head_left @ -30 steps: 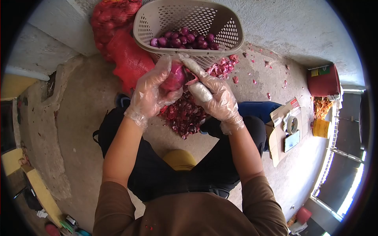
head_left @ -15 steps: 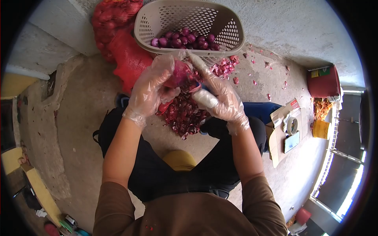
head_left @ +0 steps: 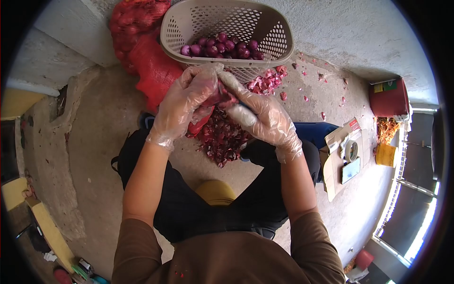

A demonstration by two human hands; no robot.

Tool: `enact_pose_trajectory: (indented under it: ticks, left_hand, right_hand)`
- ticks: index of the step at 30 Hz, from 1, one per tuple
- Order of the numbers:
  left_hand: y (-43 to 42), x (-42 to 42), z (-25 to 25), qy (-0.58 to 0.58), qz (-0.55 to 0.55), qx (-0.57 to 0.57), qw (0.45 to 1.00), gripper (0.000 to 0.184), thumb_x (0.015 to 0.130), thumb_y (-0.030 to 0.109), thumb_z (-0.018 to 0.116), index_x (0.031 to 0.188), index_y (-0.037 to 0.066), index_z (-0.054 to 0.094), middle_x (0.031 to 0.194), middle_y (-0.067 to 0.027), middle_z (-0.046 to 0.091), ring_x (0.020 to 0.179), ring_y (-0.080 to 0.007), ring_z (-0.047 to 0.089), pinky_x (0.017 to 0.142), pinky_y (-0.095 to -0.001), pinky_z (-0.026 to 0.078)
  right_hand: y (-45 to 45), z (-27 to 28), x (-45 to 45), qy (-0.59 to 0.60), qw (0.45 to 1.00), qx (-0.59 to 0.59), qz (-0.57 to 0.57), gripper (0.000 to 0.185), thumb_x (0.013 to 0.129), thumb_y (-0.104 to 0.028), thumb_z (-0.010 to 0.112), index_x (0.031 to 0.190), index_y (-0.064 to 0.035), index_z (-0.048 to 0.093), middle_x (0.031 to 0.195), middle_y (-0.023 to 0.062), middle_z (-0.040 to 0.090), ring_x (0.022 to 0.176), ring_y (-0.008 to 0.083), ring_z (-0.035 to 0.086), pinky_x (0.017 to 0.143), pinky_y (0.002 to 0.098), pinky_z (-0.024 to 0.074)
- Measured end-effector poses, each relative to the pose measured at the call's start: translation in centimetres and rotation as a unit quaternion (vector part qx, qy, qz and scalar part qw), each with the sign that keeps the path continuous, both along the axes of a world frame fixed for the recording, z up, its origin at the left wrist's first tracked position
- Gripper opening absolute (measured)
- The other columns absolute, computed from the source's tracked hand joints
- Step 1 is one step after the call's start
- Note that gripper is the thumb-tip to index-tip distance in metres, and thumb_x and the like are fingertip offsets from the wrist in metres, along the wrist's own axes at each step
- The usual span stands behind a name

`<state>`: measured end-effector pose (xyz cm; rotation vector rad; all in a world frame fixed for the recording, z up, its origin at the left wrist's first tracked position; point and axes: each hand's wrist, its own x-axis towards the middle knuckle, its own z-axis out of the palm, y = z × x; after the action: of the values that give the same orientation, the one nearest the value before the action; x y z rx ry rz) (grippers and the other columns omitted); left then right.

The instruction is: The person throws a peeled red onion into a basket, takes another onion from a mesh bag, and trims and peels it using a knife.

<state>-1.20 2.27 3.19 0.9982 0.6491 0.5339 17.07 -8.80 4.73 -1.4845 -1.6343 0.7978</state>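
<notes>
My left hand (head_left: 182, 106), in a thin clear plastic glove, is closed around a red onion (head_left: 216, 96), which the fingers mostly cover. My right hand (head_left: 265, 116), gloved too, has its thumb and index finger closed in at the onion's right side. White wrapping shows on those two digits under the plastic. A bit of something dark blue lies between them; its kind is hidden. Below both hands, a heap of dark red onion skins (head_left: 222, 139) covers the floor. Just beyond them, a beige perforated basket (head_left: 189, 14) holds several peeled onions (head_left: 220, 46).
Red mesh sacks of onions (head_left: 137, 28) lean left of the basket. Loose skins (head_left: 267, 81) litter the floor near the wall. On my right, cardboard (head_left: 333, 177) bears a tape roll (head_left: 351, 151) and a phone (head_left: 351, 172). Farther right stands a red bucket (head_left: 388, 98).
My hands have drawn closer together over the onion, and its surface is more covered. The right thumb and index finger have closed in towards it.
</notes>
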Motion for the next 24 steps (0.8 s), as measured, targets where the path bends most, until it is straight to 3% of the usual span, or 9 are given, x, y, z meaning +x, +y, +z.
enact_pose_trajectory:
  ticks: [2, 5, 7, 10, 14, 16, 18, 21, 24]
  left_hand:
    - [0.1, -0.2, 0.3, -0.008, -0.017, -0.004, 1.0, 0.039, 0.09, 0.031, 0.071, 0.12, 0.01, 0.054, 0.093, 0.0055, 0.056, 0.075, -0.0021, 0.048, 0.06, -0.0202, 0.043]
    - [-0.4, 0.5, -0.2, -0.034, 0.011, 0.036, 0.999, 0.05, 0.095, 0.044, 0.063, 0.125, 0.004, 0.057, 0.086, 0.0011, 0.061, 0.049, -0.0018, 0.033, 0.043, -0.0183, 0.022]
    - [-0.4, 0.5, -0.1, -0.028, 0.013, 0.04, 0.999, 0.05, 0.095, 0.045, 0.062, 0.124, 0.004, 0.057, 0.087, 0.0006, 0.061, 0.051, -0.0018, 0.036, 0.043, -0.0179, 0.024]
    - [-0.4, 0.5, -0.1, -0.015, 0.024, 0.047, 0.998, 0.05, 0.096, 0.045, 0.061, 0.123, 0.004, 0.057, 0.088, 0.0006, 0.061, 0.052, -0.0013, 0.039, 0.043, -0.0173, 0.026]
    - [-0.6, 1.0, 0.3, 0.011, 0.05, 0.05, 0.997, 0.047, 0.096, 0.044, 0.062, 0.122, 0.005, 0.058, 0.09, 0.0007, 0.063, 0.057, -0.001, 0.045, 0.045, -0.0153, 0.032]
    - [0.1, 0.2, -0.5, -0.02, 0.006, 0.041, 0.999, 0.044, 0.092, 0.029, 0.07, 0.124, 0.003, 0.055, 0.103, 0.0006, 0.062, 0.084, -0.0049, 0.053, 0.072, -0.0208, 0.042]
    - [0.3, -0.1, -0.8, -0.043, -0.009, 0.034, 0.998, 0.045, 0.089, 0.021, 0.075, 0.125, 0.002, 0.054, 0.11, -0.0002, 0.061, 0.099, -0.007, 0.057, 0.087, -0.0237, 0.048]
    - [0.2, 0.0, -0.6, -0.058, 0.007, 0.049, 0.997, 0.047, 0.088, 0.02, 0.076, 0.125, 0.001, 0.054, 0.112, -0.0019, 0.061, 0.1, -0.0074, 0.057, 0.09, -0.024, 0.047]
    - [0.3, 0.0, -1.0, -0.05, 0.006, 0.09, 0.995, 0.048, 0.088, 0.02, 0.076, 0.126, 0.001, 0.054, 0.112, -0.0021, 0.061, 0.099, -0.0074, 0.057, 0.09, -0.0238, 0.048]
  right_hand:
    - [0.1, 0.4, 0.2, 0.019, 0.999, -0.026, -0.005, 0.06, 0.095, -0.024, 0.062, 0.15, -0.0123, 0.042, 0.074, 0.0087, 0.061, 0.065, 0.0163, 0.058, 0.069, 0.0312, 0.0495]
    - [0.0, 0.5, 0.4, 0.052, 0.997, -0.044, -0.018, 0.056, 0.097, -0.025, 0.061, 0.148, -0.0123, 0.044, 0.107, 0.0153, 0.063, 0.094, 0.0223, 0.063, 0.085, 0.0328, 0.0493]
    - [-0.3, 0.8, 0.4, 0.103, 0.99, -0.097, -0.03, 0.054, 0.098, -0.026, 0.06, 0.148, -0.0121, 0.045, 0.125, 0.019, 0.065, 0.11, 0.0247, 0.066, 0.094, 0.0342, 0.049]
    - [-0.6, 1.7, 0.4, 0.163, 0.975, -0.147, -0.023, 0.057, 0.098, -0.027, 0.06, 0.15, -0.0117, 0.041, 0.123, 0.0187, 0.066, 0.111, 0.0226, 0.065, 0.096, 0.0345, 0.0481]
    - [-0.2, -0.7, 0.0, 0.099, 0.995, 0.003, 0.009, 0.062, 0.098, -0.029, 0.06, 0.152, -0.0114, 0.037, 0.114, 0.0192, 0.069, 0.106, 0.0295, 0.068, 0.093, 0.0362, 0.0496]
    - [-0.2, -0.4, -0.2, 0.08, 0.997, -0.011, 0.004, 0.063, 0.098, -0.03, 0.059, 0.153, -0.0111, 0.035, 0.11, 0.0196, 0.069, 0.103, 0.033, 0.068, 0.091, 0.0368, 0.0504]
    - [-0.3, 0.8, -0.2, 0.075, 0.995, -0.071, 0.005, 0.062, 0.099, -0.032, 0.058, 0.153, -0.011, 0.035, 0.107, 0.0203, 0.069, 0.1, 0.0362, 0.068, 0.09, 0.0373, 0.0509]
    - [-0.2, 0.0, -0.3, 0.052, 0.998, -0.042, 0.006, 0.06, 0.099, -0.032, 0.057, 0.152, -0.0107, 0.037, 0.106, 0.0206, 0.069, 0.098, 0.0355, 0.068, 0.089, 0.0371, 0.051]
    - [0.0, 0.7, 0.2, 0.015, 0.992, -0.122, -0.001, 0.058, 0.099, -0.03, 0.058, 0.15, -0.0106, 0.04, 0.104, 0.0192, 0.069, 0.087, 0.0301, 0.069, 0.083, 0.0365, 0.0521]
